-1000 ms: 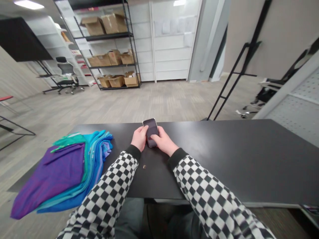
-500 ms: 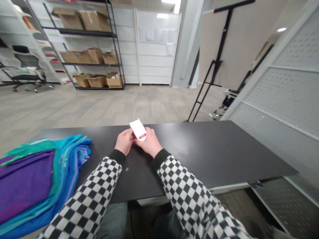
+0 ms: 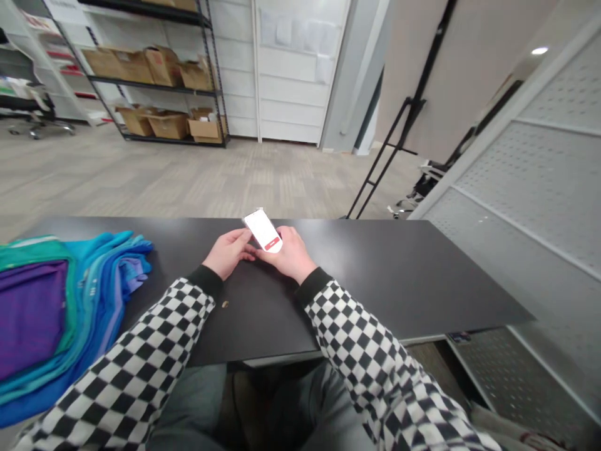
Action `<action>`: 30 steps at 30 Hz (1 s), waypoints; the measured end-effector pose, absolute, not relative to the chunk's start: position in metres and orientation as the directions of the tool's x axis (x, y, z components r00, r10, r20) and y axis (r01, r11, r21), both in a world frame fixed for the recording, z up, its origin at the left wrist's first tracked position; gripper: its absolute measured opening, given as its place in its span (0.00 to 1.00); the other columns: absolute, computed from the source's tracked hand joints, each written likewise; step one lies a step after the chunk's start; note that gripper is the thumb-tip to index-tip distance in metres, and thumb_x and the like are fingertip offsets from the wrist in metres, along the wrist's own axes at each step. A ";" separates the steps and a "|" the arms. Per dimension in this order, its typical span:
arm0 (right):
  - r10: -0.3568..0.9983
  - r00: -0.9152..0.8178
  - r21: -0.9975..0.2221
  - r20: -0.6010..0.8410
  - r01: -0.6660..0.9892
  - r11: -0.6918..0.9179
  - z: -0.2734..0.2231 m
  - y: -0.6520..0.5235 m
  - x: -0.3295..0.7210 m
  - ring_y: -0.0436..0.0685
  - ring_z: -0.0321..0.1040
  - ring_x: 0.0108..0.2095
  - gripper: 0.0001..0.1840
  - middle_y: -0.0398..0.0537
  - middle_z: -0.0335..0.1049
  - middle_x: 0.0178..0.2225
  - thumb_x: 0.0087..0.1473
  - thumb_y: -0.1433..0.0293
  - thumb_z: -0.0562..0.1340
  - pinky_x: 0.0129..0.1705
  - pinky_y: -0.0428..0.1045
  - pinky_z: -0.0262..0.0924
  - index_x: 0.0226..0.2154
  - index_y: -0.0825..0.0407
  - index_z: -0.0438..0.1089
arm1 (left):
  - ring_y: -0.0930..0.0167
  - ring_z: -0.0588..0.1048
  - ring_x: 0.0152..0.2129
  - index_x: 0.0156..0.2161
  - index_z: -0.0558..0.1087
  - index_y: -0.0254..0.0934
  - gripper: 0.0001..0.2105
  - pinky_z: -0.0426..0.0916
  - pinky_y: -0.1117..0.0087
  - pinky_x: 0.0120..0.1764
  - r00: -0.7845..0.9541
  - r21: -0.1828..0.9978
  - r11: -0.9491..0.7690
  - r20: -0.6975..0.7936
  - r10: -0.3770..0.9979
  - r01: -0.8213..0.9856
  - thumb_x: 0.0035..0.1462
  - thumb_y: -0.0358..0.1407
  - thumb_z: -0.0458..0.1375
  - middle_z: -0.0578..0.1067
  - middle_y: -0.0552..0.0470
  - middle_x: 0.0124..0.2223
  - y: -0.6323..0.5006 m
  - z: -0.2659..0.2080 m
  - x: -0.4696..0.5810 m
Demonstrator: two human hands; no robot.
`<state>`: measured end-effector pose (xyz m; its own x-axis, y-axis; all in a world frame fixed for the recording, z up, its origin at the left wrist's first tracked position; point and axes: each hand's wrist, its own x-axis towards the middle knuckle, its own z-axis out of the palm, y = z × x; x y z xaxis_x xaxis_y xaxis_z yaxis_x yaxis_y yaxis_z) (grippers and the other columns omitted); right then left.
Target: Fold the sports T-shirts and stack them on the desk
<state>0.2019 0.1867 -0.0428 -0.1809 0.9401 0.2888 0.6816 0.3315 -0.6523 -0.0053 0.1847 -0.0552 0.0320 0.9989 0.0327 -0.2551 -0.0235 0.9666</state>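
A smartphone (image 3: 263,229) with a lit white screen and a red bar near its bottom is held tilted above the dark table. My right hand (image 3: 292,254) is wrapped round its right side and lower end. At the phone's left edge is my left hand (image 3: 229,252), thumb against the edge and fingers curled below it, close to the fingers of my right hand. The undersides of the fingers are hidden. A small brownish bit (image 3: 225,304) lies on the table by my left cuff.
A pile of folded clothes (image 3: 35,300), purple, green and blue, lies at the table's left. The black tabletop (image 3: 389,275) extends right towards a grey perforated panel (image 3: 530,181). Beyond stand a shelf with cardboard boxes (image 3: 164,125) and a black stand (image 3: 399,134).
My view has tilted down and shifted slightly. My hands are a little farther apart at the wrists, with the left turned more outward. The phone stays between them.
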 end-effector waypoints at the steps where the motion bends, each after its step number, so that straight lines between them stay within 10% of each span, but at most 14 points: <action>1: 0.938 -0.188 -0.651 0.290 0.680 0.337 -0.043 0.187 0.202 0.68 0.70 0.51 0.33 0.52 0.72 0.46 0.51 0.44 0.80 0.55 0.60 0.68 0.44 0.46 0.70 | 0.69 0.82 0.25 0.43 0.82 0.33 0.21 0.78 0.71 0.25 0.026 0.966 -0.022 0.029 0.999 -0.257 0.57 0.49 0.77 0.84 0.43 0.39 0.185 -0.055 -0.005; 15: 0.864 -0.420 -0.578 0.278 0.645 0.500 -0.039 0.175 0.190 0.66 0.72 0.46 0.24 0.52 0.74 0.42 0.55 0.52 0.78 0.48 0.56 0.65 0.42 0.50 0.75 | 0.69 0.82 0.30 0.51 0.84 0.33 0.11 0.77 0.69 0.35 -0.216 0.997 -0.013 -0.004 0.976 -0.078 0.65 0.32 0.69 0.87 0.43 0.41 0.115 -0.052 -0.014; 24: 0.754 -0.631 -0.371 0.182 0.666 0.647 -0.040 0.130 0.158 0.67 0.73 0.39 0.27 0.57 0.75 0.40 0.54 0.43 0.78 0.45 0.58 0.67 0.36 0.47 0.75 | 0.55 0.85 0.46 0.51 0.85 0.43 0.12 0.77 0.53 0.54 -0.445 0.963 -0.033 0.153 0.882 0.267 0.64 0.39 0.68 0.87 0.42 0.49 -0.038 -0.072 -0.058; 30: 0.851 -0.456 -0.328 0.259 0.788 0.522 -0.047 0.105 0.138 0.73 0.76 0.43 0.28 0.65 0.76 0.43 0.62 0.42 0.73 0.48 0.62 0.69 0.39 0.50 0.78 | 0.50 0.80 0.48 0.47 0.83 0.45 0.10 0.70 0.48 0.56 -0.414 0.523 0.261 0.198 0.889 0.811 0.65 0.44 0.64 0.83 0.42 0.44 -0.044 -0.042 -0.048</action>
<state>0.1382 0.1052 -0.0466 -0.4562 0.8514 0.2589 0.7875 0.5218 -0.3280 -0.0481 -0.0437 -0.0419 -0.4137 0.8886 0.1978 0.8113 0.2613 0.5230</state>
